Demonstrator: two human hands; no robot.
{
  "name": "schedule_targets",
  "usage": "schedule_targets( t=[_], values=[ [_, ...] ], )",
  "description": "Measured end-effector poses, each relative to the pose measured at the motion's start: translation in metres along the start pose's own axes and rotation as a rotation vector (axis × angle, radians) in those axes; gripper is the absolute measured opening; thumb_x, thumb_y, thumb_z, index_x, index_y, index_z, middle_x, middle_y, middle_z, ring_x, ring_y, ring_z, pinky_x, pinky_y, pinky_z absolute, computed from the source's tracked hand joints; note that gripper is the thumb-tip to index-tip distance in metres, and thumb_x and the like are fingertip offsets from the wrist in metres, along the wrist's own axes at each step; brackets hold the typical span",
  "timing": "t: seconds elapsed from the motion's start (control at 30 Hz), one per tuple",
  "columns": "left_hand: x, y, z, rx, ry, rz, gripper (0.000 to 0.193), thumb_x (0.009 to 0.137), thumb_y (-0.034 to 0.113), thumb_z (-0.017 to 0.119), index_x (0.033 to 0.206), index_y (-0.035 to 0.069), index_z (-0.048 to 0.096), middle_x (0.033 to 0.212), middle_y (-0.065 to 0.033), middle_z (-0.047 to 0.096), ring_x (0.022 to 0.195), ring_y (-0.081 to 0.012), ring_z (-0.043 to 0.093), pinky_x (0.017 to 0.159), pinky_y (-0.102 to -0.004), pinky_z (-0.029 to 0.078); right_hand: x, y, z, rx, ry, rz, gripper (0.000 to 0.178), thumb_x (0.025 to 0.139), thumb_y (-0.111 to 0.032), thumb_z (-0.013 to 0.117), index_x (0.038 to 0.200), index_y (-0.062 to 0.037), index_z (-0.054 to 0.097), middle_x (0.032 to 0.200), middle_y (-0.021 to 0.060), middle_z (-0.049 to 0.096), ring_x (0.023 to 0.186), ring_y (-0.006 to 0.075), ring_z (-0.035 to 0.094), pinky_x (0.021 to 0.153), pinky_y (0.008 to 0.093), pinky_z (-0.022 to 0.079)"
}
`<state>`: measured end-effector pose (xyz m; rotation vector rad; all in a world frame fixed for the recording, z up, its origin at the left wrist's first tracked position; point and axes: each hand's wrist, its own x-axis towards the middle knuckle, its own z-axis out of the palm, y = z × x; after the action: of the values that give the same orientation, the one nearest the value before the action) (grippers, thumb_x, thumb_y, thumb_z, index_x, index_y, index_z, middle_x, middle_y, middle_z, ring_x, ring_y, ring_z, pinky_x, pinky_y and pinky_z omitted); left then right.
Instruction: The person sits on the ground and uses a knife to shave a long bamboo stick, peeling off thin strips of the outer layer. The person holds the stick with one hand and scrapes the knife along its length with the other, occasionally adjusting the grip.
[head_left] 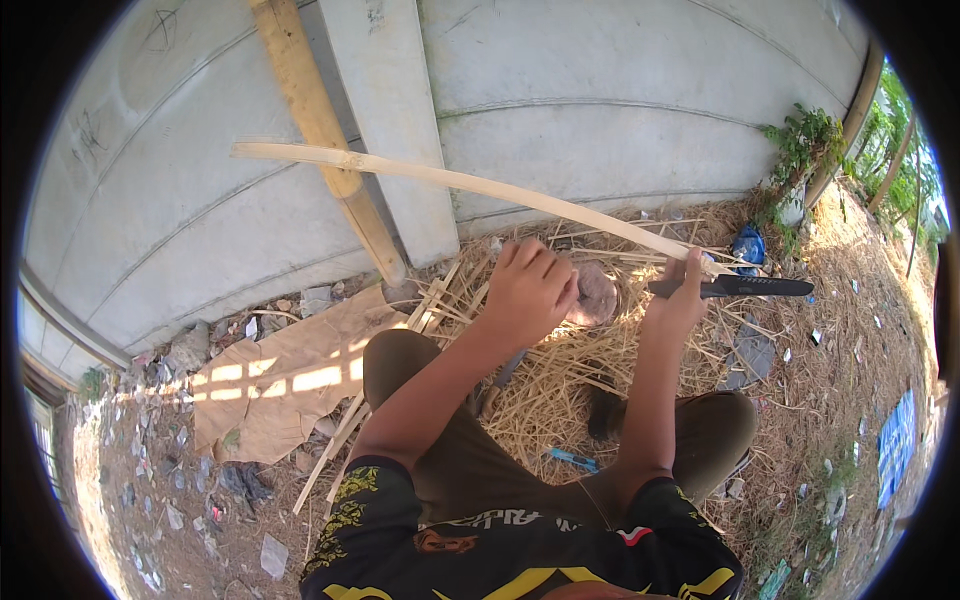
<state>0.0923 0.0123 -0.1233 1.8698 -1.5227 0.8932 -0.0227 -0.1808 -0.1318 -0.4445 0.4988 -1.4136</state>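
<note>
Nearest is the person's black cloth shirt with yellow patterns (pixel 545 555), and beyond it the left hand (pixel 530 290) has bent fingers beside a round brown block (pixel 597 297), but I cannot tell if it holds anything. The right hand (pixel 677 297) is wrapped around a black knife (pixel 765 287) pointing right, and its fingertips meet one end of a long, thin, pale wooden strip (pixel 480 184). That strip reaches up and left, in front of a round yellow-brown pole (pixel 310 95), above thin pale shavings (pixel 545 400).
</note>
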Motion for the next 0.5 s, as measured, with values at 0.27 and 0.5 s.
schedule_targets(
  t=[0.27, 0.5],
  values=[
    [0.027, 0.046, 0.024, 0.148, 0.119, 0.247, 0.054, 0.080, 0.015, 0.069, 0.132, 0.012, 0.055, 0.123, -0.0157, 0.058, 0.111, -0.0304, 0.059, 0.091, -0.0461, 0.048, -0.041, -0.007, 0.016, -0.206, -0.198, 0.074, 0.034, 0.089, -0.014, 0.079, 0.085, -0.0105, 0.045, 0.087, 0.0075, 0.061, 0.077, 0.0173, 0.066, 0.066, 0.0299, 0.059],
    [0.021, -0.010, 0.050, 0.077, -0.023, -0.019, 0.030, 0.092, 0.018, 0.062, 0.121, 0.012, 0.060, 0.087, -0.0095, 0.061, 0.074, -0.0272, 0.064, 0.061, -0.0423, 0.050, -0.059, -0.012, 0.030, -0.377, -0.436, 0.146, 0.035, 0.090, -0.020, 0.079, 0.076, -0.0108, 0.048, 0.077, 0.0107, 0.066, 0.062, 0.0183, 0.068, 0.042, 0.0245, 0.045]
  ],
)
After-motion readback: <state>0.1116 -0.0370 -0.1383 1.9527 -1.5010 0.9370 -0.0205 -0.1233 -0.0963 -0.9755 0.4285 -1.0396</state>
